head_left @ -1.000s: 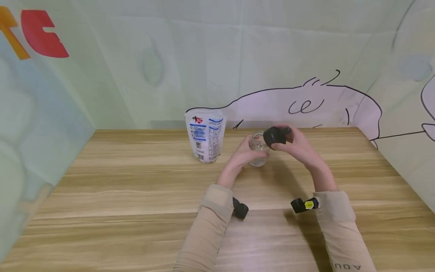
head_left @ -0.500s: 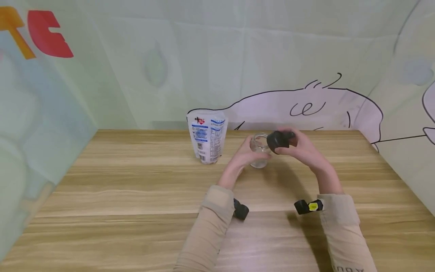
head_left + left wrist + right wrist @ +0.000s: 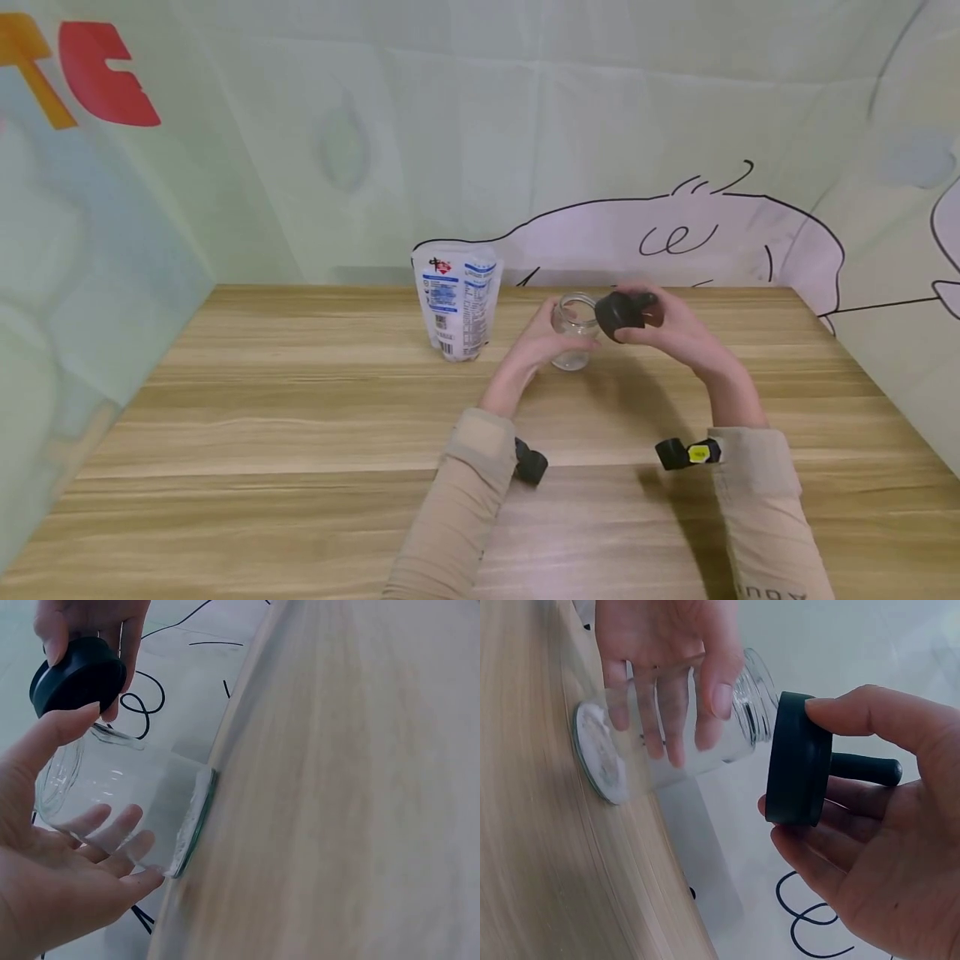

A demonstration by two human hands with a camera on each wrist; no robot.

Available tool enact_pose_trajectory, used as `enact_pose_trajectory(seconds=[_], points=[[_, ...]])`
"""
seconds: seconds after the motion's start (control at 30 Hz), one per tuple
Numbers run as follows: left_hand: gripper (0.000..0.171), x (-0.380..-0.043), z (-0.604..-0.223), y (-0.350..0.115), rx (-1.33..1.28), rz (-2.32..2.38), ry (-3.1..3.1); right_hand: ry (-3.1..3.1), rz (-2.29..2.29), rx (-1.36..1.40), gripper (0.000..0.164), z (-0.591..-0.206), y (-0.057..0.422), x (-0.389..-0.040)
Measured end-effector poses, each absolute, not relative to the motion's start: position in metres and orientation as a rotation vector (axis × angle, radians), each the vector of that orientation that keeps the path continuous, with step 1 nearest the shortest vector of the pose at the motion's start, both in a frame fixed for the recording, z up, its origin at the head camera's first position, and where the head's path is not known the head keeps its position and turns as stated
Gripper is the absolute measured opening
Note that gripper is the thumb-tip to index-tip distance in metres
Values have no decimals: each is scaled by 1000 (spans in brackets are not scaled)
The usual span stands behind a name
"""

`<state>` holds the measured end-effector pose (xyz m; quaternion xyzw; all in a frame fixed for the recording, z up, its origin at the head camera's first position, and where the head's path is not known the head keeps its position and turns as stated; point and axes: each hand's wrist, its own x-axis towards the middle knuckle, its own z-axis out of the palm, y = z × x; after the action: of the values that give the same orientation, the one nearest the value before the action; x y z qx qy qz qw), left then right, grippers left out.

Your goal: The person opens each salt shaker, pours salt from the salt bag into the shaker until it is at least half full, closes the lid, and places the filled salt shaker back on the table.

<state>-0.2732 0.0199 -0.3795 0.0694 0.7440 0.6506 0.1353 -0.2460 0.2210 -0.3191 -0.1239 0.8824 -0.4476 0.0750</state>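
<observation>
Surface point(image 3: 300, 417): wooden, bearing a white printed pouch point(image 3: 456, 298) upright near the far edge; beside it, toward the far right corner, the glass jar point(image 3: 573, 332) stands open-mouthed, base down. Jar judged rigid, smooth, breakable and light; best held round its wall, as the left hand point(image 3: 536, 337) does, fingers curled about it. Black lid point(image 3: 618, 314): judged stiff and light; the right hand point(image 3: 667, 329) grips its rim just beside the jar mouth.
</observation>
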Motion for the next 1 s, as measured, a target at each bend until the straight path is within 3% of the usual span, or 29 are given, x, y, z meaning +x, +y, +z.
enact_pose_trajectory(seconds=[1.0], points=[[89, -273, -379, 18, 207, 1858, 2170, 2699, -1044, -393, 58, -327, 239, -244]])
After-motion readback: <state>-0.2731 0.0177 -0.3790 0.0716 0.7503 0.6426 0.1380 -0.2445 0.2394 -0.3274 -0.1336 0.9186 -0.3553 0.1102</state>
